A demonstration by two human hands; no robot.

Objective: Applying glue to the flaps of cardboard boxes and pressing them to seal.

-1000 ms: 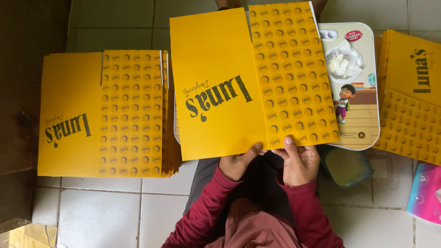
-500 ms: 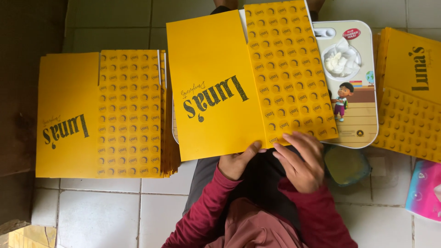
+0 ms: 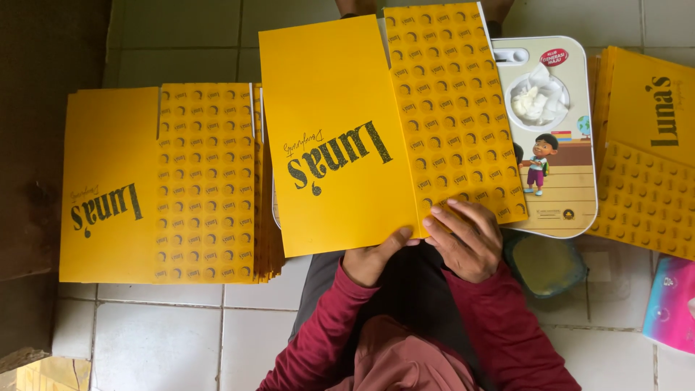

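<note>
**Flat yellow box blank held at its near edge, both hands on the fold line**

Step in hand, judged from the frame: working the crease where the plain panel meets the dotted panel of the yellow cardboard sheet (image 3: 384, 127). To do it well, keep the near edge pinned so the sheet does not skate on the lap, press right along the crease rather than beside it, and keep both panels square before bending. Uneven pressure would likely give a crooked fold.

Left hand (image 3: 373, 259): at the sheet's near edge, under the plain panel. Thumb lies on top of the cardboard, pointing toward the crease; the other fingers are curled below the sheet, mostly hidden, so it reads as a pinch on the edge. Wrist comes up from the lap, dark red sleeve.

Right hand (image 3: 469, 242): palm down on the near corner of the dotted panel, fingers (image 3: 452, 213) spread slightly and laid flat on the card, tips pointing away and toward the left thumb. Thumb tip nearly meets the left thumb at the crease. Not gripping, pressing.

Sheet sits across the lap, extending away from the fingertips. Beyond the right hand's fingers, partly under the sheet, a white cartoon-printed board (image 3: 557, 181). Just beside the right wrist, a teal container (image 3: 546, 264). Well past the left hand, a stack of the same yellow sheets (image 3: 166, 185) on the tiled floor (image 3: 159, 340); more yellow sheets (image 3: 644, 152) past the right hand.
</note>
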